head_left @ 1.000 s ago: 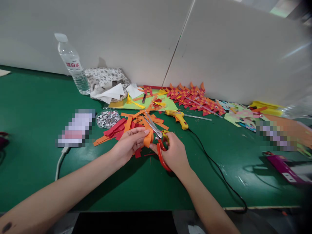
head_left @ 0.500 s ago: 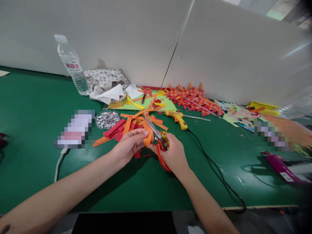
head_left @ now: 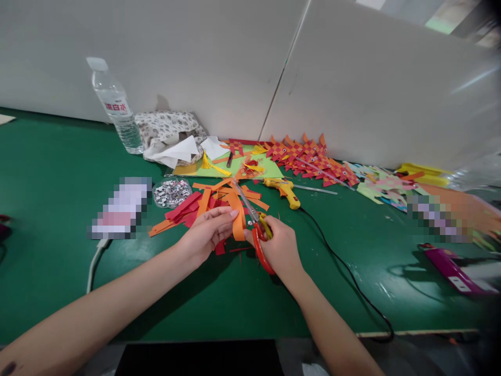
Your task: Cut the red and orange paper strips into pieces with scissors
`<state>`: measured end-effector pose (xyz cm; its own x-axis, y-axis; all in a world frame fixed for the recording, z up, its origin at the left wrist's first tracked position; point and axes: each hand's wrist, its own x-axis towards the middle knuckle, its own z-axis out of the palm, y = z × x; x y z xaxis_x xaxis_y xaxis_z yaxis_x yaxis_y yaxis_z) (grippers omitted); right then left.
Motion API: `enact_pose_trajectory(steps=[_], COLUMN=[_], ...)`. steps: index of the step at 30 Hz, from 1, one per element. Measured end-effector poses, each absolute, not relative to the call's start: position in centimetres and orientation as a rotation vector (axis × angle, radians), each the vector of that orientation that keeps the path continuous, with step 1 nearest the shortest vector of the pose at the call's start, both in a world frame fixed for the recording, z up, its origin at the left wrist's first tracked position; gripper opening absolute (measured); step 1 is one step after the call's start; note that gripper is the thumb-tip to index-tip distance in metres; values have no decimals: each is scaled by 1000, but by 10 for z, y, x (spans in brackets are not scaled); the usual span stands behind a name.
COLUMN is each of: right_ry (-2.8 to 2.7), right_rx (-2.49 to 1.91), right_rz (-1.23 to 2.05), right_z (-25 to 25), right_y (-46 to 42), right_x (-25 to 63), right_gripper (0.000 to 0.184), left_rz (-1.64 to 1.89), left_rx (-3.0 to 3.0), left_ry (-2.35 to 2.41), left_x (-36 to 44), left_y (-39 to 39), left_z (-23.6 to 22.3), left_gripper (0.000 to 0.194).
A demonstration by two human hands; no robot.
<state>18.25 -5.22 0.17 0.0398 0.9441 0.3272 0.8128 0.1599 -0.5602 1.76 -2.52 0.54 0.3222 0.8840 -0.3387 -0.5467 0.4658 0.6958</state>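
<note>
Here, the left hand (head_left: 207, 232) has a narrow grip, its thumb and fingers pinching a curled orange strip (head_left: 238, 228). The grip of the right hand (head_left: 281, 244) is closed around the scissors (head_left: 259, 243), whose handles are red and yellow; their blades point away from the person, right beside the strip, though whether they touch it cannot be told. Under and beyond the hands, a loose pile of red and orange paper (head_left: 183, 209) lies on the green desk (head_left: 195, 313). Left of the pile sits a clear container (head_left: 172, 192) of small googly eyes, then a blurred phone (head_left: 122, 210) with a pale cable. To the right is a yellow glue gun (head_left: 288, 194) with a black cord. Farther back, yellow tassels (head_left: 214, 167) lie on a light green sheet (head_left: 273, 168), between a patterned cloth bag (head_left: 168, 128) with white tissue and a heap of checkered paper fish (head_left: 305, 154); a water bottle (head_left: 119, 112) stands left of the bag, near the wall (head_left: 195, 57)
</note>
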Motion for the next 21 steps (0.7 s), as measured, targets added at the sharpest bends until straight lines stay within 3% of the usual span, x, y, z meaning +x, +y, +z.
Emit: enact_pose_trajectory(steps=[11,18,21], right_ry=[-1603,-1282,-1222], right_rx=[-1683,-1284,-1215], right_rz=[497,1174,1259], right_z=[5,9,9], right_y=[-49,-52,-54], right_x=[190,179,171], right_gripper=[33,44,46], left_rz=[1035,1075,1083], left_rx=[475,508,543], left_ry=[778,831,862], left_x=[16,19,21], left_y=[-22,-23,-26], left_z=[4,5,5], left_gripper=[15,18,21])
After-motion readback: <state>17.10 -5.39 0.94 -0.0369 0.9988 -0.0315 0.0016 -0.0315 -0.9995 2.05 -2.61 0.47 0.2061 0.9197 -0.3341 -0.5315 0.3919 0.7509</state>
